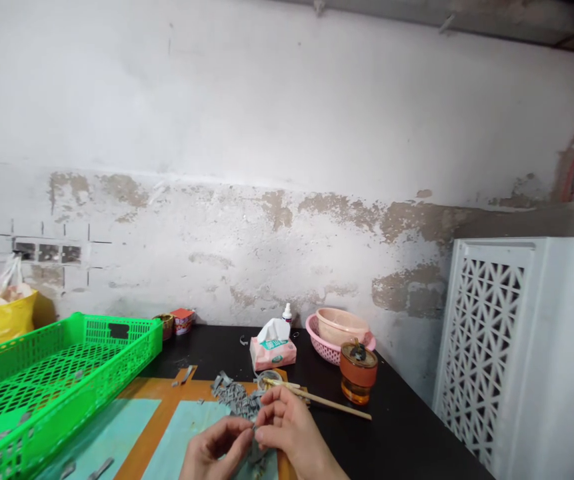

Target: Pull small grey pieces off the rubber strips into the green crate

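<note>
My left hand [219,445] and my right hand [289,427] meet at the fingertips near the bottom centre. The fingers of both are curled and pinched around something small, too hidden to make out. Just behind them lies a heap of small grey pieces [237,395], and more grey bits show beneath the hands. A wooden stick [337,405] and a small round clear dish [269,379] sit beyond my right hand. Light green sheets [187,427] with orange-brown strips cover the table under my left hand.
A green plastic crate [117,373] with some grey pieces stands at the left, near a yellow bag [1,320]. Behind the heap is a tissue pack [273,353]. Pink baskets [341,327] and a lidded jar [359,377] stand on the right of the black table [397,440].
</note>
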Demonstrator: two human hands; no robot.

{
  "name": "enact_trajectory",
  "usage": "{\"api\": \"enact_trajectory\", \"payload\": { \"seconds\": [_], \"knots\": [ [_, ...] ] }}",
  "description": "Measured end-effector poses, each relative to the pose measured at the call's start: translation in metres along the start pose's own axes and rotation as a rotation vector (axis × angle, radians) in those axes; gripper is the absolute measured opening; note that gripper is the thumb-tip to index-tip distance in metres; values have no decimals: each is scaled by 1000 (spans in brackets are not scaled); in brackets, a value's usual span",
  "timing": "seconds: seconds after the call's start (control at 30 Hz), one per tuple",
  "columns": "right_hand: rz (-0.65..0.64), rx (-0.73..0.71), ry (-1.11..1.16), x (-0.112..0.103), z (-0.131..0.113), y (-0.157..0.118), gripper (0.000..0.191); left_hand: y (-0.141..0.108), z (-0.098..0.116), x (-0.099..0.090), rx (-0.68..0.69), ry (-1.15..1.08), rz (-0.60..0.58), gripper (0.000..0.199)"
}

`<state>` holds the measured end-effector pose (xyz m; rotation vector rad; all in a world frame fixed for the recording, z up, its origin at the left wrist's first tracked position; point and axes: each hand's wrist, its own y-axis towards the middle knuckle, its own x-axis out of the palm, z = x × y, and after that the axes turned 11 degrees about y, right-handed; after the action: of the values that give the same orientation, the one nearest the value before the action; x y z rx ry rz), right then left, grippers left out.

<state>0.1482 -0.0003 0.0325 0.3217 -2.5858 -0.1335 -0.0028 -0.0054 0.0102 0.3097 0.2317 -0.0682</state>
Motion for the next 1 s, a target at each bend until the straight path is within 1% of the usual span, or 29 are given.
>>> {"api": "enact_trajectory", "payload": {
  "seconds": [0.17,0.27,0.33,0.43,0.6,0.8,1.0],
  "knots": [
    [27,-38,-49,-1,9,4,36,3,-6,2,-4,9,28,36],
    [31,-41,-35,-1,12,4,34,2,-5,2,6,28,41,38],
    [43,-35,-19,-1,10,3,34,1,-1,1,19,32,29,36],
    [43,12,48,0,2,-1,33,1,7,-2,24,11,-14,28],
    [-26,137,178,0,-4,-5,38,0,13,-9,90,13,-44,18],
    [-65,153,251,-2,3,-4,39,1,7,-10,113,-22,-52,13],
    [-45,151,314,3,9,-5,34,3,3,-9,125,-62,-78,15]
  ]
}}
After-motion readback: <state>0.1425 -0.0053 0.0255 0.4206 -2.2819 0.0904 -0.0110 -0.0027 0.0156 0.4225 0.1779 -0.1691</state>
